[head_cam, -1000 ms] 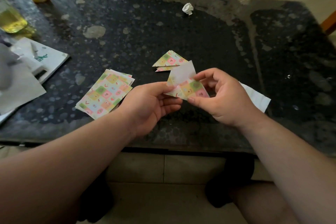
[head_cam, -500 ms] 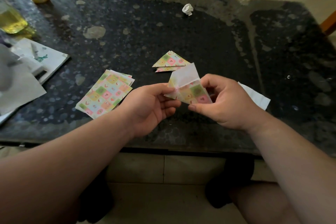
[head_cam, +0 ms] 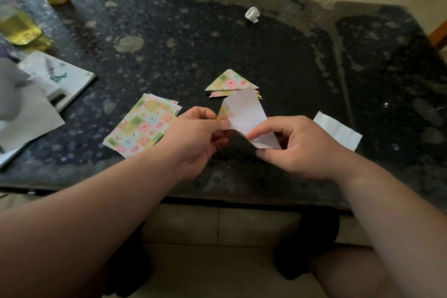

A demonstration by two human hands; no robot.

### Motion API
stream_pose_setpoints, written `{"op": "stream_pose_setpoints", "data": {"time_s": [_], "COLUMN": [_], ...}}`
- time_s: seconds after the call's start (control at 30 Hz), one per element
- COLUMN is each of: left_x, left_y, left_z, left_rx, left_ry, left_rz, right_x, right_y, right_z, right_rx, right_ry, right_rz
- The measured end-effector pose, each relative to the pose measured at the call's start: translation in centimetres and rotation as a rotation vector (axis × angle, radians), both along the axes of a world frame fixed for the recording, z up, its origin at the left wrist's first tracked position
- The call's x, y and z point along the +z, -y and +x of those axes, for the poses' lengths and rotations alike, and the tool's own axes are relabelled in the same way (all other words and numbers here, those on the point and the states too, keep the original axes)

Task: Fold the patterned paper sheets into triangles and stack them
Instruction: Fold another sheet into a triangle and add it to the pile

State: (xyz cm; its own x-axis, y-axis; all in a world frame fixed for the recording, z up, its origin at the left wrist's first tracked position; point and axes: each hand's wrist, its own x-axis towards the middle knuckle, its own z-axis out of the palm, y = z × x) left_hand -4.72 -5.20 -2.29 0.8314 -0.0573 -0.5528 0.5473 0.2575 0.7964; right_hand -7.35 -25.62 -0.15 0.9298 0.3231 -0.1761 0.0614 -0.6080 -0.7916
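Over a dark speckled table (head_cam: 217, 31), a patterned sheet (head_cam: 244, 113) is held near the front edge, white side showing and partly bent. The left hand (head_cam: 198, 138) pinches its left corner and the right hand (head_cam: 297, 147) its lower corner. Folded triangles (head_cam: 231, 81) lie stacked just behind it, a pile of flat sheets (head_cam: 142, 126) to the left, a white slip (head_cam: 338, 130) to the right.

Blurred grey shape (head_cam: 11, 89) at left edge, perhaps cloth; yellow-liquid container (head_cam: 18, 28) cut off.
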Motion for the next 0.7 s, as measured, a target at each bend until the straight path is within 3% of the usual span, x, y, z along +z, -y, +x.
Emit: {"op": "stream_pose_setpoints", "data": {"time_s": [0.1, 0.23, 0.33, 0.47, 0.7], "left_x": [-0.4, -0.8, -1.2, -2.0, -2.9], "left_y": [-0.1, -0.7, -0.9, -1.0, -0.9], "left_z": [0.0, 0.2, 0.0, -0.2, -3.2], "left_rx": [-0.002, -0.059, -0.171, -0.378, -0.76], "left_ry": [0.021, 0.063, 0.212, 0.373, 0.741], "left_rz": [0.138, 0.239, 0.513, 0.841, 1.369], "right_x": [0.4, 0.3, -0.9, -2.9, -3.5], "right_y": [-0.1, -0.3, -0.6, -1.7, -2.8], "right_z": [0.1, 0.3, 0.9, 0.5, -0.5], "right_rx": [0.081, -0.008, -0.147, -0.13, -0.135], "right_ry": [-0.077, -0.183, -0.153, -0.213, -0.193], "right_rz": [-0.063, 0.082, -0.022, -0.196, -0.304]}}
